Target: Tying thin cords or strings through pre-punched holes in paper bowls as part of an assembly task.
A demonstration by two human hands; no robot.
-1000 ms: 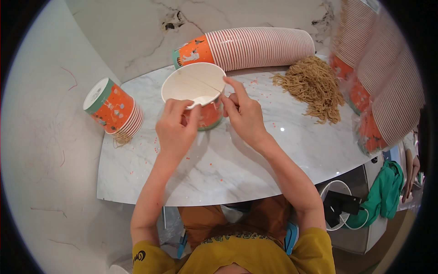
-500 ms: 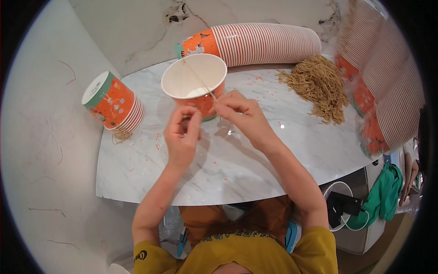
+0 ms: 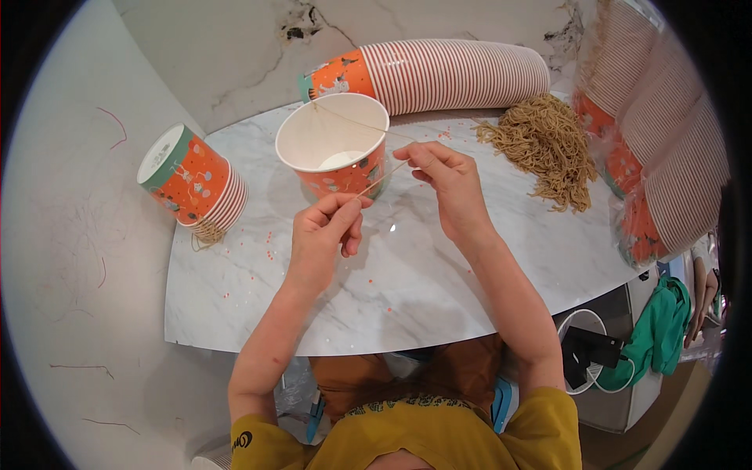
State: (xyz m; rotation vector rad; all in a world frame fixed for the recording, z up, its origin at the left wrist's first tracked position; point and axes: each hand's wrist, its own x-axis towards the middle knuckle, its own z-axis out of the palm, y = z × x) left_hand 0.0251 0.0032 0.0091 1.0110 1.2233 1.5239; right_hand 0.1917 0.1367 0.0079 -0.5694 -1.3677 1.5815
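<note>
An orange paper bucket (image 3: pixel 333 182) with a white inside stands upright on the marble-look table (image 3: pixel 423 313). From its far rim a thin tan string (image 3: pixel 356 121) runs across the mouth to my right hand (image 3: pixel 448 176), pinched between thumb and fingertips. A length of the same string stretches down to my left hand (image 3: pixel 325 235), whose thumb and forefinger are closed on it just in front of the bucket. Neither hand touches the bucket. How the string is fastened at the far rim is too small to tell.
A long nested stack of paper buckets (image 3: pixel 462 74) lies behind. Left stands a short upside-down stack (image 3: pixel 196 176) with tan loops at its base. A heap of tan strings (image 3: pixel 544 149) and plastic-wrapped bucket stacks (image 3: pixel 666 172) are at the right. A white bin (image 3: pixel 583 319) stands below.
My right hand has moved right and slightly up, drawing the string away from the bucket's near rim. My left hand has shifted a little right and now shows string stretched from its pinch.
</note>
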